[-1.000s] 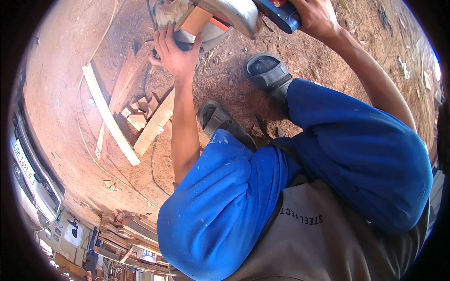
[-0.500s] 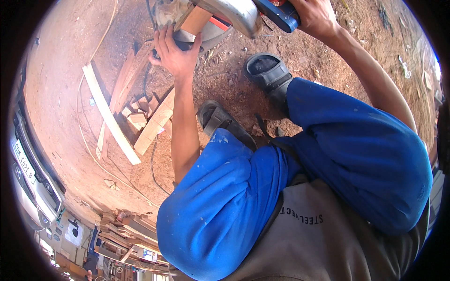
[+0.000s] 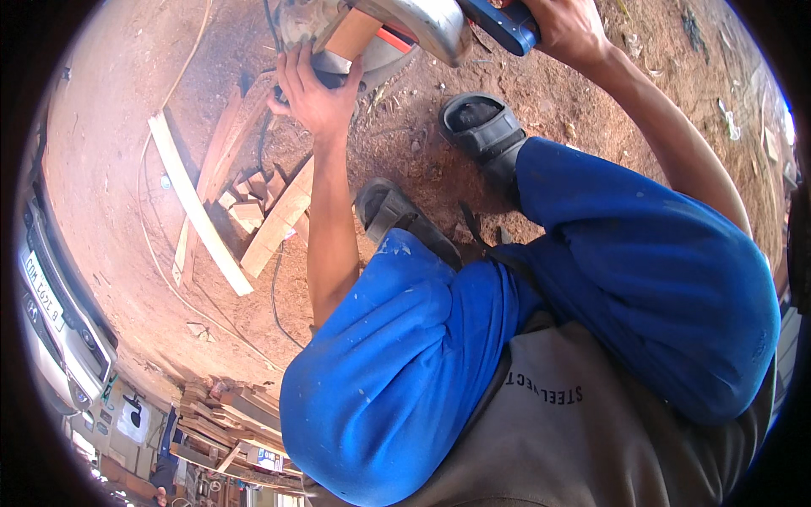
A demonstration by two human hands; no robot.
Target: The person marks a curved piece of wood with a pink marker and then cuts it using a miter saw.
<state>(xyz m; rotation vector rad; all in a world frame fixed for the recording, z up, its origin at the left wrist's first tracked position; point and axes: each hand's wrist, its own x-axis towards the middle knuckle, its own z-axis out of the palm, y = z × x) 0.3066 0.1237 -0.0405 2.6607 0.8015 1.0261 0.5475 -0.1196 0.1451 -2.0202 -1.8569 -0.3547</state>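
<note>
At the top edge stands a miter saw (image 3: 431, 29) with a silver blade guard, partly cut off by the frame. My right hand (image 3: 570, 29) is wrapped round its blue handle (image 3: 504, 27). A short piece of wood (image 3: 353, 35) lies on the saw's base beside the guard. My left hand (image 3: 319, 97) grips the near end of this wood, fingers on its left and thumb on its right. The blade and the wood's far end are hidden.
Left of my left arm lie a pale wood strip (image 3: 198, 207), a wider board (image 3: 279, 220) and small wood offcuts (image 3: 247, 211). A cable (image 3: 152, 245) curves over the dirt floor. My sandalled feet (image 3: 481, 127) are near the saw. A parked car (image 3: 59, 313) and stacked timber (image 3: 228, 422) stand farther left.
The saw's handle and guard have shifted very slightly upward in the picture, with my right hand on the handle. My left hand stays at the wood.
</note>
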